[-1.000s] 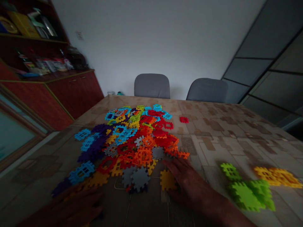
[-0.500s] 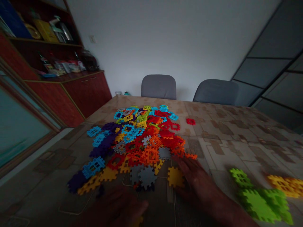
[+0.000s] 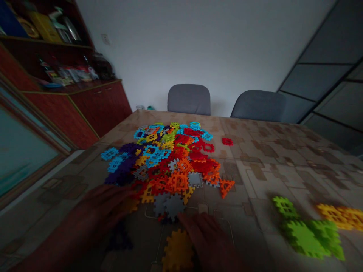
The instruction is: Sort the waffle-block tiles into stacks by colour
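Both hands are down at the near side of the heap of toothed plastic pieces, and it's gloomy on this table! The right hand is in front of the heap, fingers lying close together along the right edge of a yellow piece; whether it grips that piece, I cannot tell. Over to the heap's near left corner, the left hand reaches its fingertips onto a dull yellow piece, too dim to say whether they close on it. A dark piece sits in shadow below that hand, in front of the heap. Two overlapping gray pieces mark the heap's near edge, with an orange triangle at its right side. Well apart to the heap's right: green pieces, and just past them orange-yellow ones. A lone red frame lies near the heap's far right, and two gray chairs stand beyond it all.
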Demonstrator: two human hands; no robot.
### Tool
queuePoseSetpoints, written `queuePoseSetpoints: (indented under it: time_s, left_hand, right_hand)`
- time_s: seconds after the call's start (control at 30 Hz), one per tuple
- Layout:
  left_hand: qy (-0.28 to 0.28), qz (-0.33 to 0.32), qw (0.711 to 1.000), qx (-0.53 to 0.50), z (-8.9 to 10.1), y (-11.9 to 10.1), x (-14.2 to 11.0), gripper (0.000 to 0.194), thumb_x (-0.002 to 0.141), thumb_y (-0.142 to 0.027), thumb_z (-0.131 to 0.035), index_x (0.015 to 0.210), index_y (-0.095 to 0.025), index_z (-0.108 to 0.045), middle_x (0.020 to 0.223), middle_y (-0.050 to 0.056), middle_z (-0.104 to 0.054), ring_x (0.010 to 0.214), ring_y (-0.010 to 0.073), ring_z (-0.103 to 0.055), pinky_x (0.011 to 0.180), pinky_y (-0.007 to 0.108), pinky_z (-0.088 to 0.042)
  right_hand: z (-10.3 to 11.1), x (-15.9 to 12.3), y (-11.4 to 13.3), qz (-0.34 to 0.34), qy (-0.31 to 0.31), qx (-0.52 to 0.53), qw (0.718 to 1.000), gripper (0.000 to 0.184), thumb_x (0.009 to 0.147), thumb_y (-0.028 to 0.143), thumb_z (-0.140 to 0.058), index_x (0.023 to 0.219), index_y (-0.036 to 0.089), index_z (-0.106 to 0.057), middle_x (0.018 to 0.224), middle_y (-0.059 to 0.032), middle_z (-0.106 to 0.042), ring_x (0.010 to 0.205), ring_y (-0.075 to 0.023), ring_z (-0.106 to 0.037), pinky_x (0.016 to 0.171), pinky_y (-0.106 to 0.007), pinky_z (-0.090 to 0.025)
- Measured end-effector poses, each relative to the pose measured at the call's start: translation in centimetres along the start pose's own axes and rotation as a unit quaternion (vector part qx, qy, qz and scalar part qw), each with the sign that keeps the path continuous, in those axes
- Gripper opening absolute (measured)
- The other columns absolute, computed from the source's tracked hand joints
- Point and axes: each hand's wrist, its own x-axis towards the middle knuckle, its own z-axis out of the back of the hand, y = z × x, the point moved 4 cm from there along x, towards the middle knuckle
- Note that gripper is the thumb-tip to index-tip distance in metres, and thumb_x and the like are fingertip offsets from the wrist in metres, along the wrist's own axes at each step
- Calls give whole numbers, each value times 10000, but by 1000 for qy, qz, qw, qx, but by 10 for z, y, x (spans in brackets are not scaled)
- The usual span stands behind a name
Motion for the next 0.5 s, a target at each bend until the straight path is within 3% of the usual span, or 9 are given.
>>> queuePoseSetpoints:
  time_s: [0.1, 0.23, 0.37, 0.5]
  left_hand:
    - [18, -13, 999, 35, -8, 16, -3, 403, 943, -418, -603, 1337, -339, -633, 1335, 1, -699, 1136, 287, -670, 989, 399, -515]
    - [28, -10, 999, 37, -11, 18, 1, 551, 901, -434, -658, 1432, -337, -545, 1348, 27, -683, 1153, 301, -650, 982, 386, -508]
    - [51, -8, 998, 39, -7, 8, 13, 520, 905, -374, -648, 1415, -302, -573, 1258, 62, -713, 1086, 299, -667, 937, 388, -514]
    - [52, -13, 998, 41, -4, 3, 18, 529, 883, -367, -675, 1398, -280, -595, 1203, 89, -719, 1063, 306, -659, 917, 392, -514]
  right_hand:
    - [-23, 1, 5, 25, -35, -54, 998, 698, 899, 218, -660, 1525, 196, -351, 1124, -121, -712, 972, -282, -670, 870, -420, -546]
    - [-36, 0, 4, 40, -45, -67, 996, 614, 958, 253, -581, 1527, 271, -351, 1112, -90, -717, 964, -277, -652, 897, -439, -517]
    - [-31, -2, -1, 50, -31, -63, 996, 635, 936, 230, -599, 1525, 255, -365, 1094, -93, -715, 963, -277, -648, 931, -444, -502]
    - [-11, -4, -10, 42, -4, -54, 998, 692, 864, 237, -651, 1506, 216, -395, 1109, -123, -713, 992, -310, -653, 942, -474, -513]
